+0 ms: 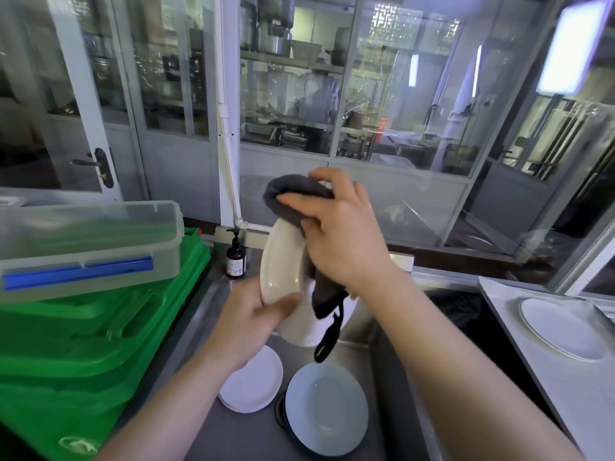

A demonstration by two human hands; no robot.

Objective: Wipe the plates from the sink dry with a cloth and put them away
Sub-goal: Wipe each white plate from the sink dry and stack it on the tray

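Above the steel sink (359, 331), before glass partitions, you hold an upright plate (283, 261). Your left hand (256, 314) grips its lower rim; your right hand (339, 234) curls round a grey cloth (296, 194) on it.

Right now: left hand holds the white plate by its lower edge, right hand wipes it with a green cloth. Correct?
Not quite: the cloth is dark grey, as the head view shows. The rest stands: left hand holds the white plate by its lower edge, right hand wipes.
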